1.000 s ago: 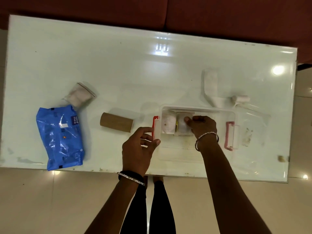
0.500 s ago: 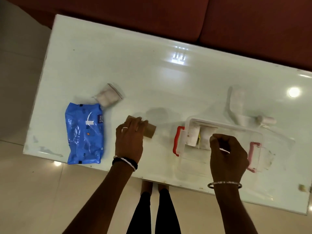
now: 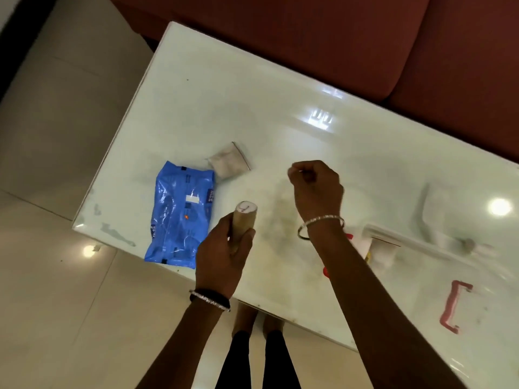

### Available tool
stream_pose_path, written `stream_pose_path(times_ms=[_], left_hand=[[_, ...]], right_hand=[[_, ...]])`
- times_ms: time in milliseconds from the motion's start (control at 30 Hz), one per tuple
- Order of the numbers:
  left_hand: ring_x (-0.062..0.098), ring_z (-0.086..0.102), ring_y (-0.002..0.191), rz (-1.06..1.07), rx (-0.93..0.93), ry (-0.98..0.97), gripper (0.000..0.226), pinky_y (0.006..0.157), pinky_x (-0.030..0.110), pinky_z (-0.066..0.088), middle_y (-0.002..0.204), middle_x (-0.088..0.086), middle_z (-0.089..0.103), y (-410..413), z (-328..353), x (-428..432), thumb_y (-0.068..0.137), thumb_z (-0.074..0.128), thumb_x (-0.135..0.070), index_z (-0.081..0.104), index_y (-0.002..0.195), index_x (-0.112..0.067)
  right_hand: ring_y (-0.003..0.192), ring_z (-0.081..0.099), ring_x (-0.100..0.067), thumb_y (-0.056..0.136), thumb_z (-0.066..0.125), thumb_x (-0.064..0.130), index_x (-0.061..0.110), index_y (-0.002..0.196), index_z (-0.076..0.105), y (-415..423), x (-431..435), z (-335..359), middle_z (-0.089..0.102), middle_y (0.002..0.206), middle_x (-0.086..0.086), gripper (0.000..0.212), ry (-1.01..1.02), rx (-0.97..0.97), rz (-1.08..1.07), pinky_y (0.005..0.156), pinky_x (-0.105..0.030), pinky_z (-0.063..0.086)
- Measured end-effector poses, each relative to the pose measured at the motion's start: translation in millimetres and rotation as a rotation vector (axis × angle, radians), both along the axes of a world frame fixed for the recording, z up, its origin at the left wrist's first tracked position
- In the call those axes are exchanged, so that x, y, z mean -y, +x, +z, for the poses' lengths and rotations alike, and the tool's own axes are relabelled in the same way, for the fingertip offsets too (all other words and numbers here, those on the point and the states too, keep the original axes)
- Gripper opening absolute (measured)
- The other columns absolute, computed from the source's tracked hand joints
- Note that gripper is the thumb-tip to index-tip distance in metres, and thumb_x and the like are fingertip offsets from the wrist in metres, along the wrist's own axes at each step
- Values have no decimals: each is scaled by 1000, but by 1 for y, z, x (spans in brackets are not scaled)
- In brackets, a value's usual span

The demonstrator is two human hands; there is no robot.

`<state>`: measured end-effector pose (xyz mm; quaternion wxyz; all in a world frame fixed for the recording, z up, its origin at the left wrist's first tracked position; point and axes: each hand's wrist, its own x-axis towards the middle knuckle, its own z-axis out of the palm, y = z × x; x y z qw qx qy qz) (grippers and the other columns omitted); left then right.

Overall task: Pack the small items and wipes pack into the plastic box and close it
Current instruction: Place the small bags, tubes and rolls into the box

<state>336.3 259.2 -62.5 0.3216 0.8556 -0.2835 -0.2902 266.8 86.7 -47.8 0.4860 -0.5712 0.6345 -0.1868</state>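
My left hand grips a brown cardboard roll and holds it upright above the table's near edge. My right hand hovers over the table with its fingers curled shut and nothing visible in them. The blue wipes pack lies flat on the table, left of the roll. A small clear pouch with white contents lies just behind the pack. The clear plastic box with red latches stands at the right, partly hidden by my right forearm, with small white items inside.
The white glossy table runs diagonally through the view. A dark red sofa stands behind it. A clear lid and a small white roll lie beyond the box. Tiled floor and the person's legs show below the near edge.
My left hand has lifted the cardboard roll off the table and stood it upright. My right hand has left the box and moved left over the table. The camera has swung left.
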Motion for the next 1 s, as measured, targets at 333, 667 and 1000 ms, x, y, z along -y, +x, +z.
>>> stream_pose_path(times_ms=[333,667,1000], left_hand=[[-3,66,77,477,-240,-103,54,58,7,46,92,-3,71,31,8,-58,73,58,-57,54,110,-17],[10,70,82,568,-352,-144,48,62,26,51,93,0,73,39,7,-75,71,62,-57,60,105,-23],[-10,66,73,439,-425,-122,23,54,7,48,90,-2,69,12,13,-54,87,68,-21,59,107,-13]], right_hand=[[99,66,-35,46,85,61,9,129,38,114,-11,-48,60,118,-15,109,698,-28,-96,85,-53,56],[89,69,-31,46,95,30,11,109,58,123,-14,-69,64,113,-11,76,449,-52,-59,78,-47,61],[87,69,-25,65,87,11,-2,101,70,4,-34,-10,70,93,-14,41,451,326,-133,77,-35,61]])
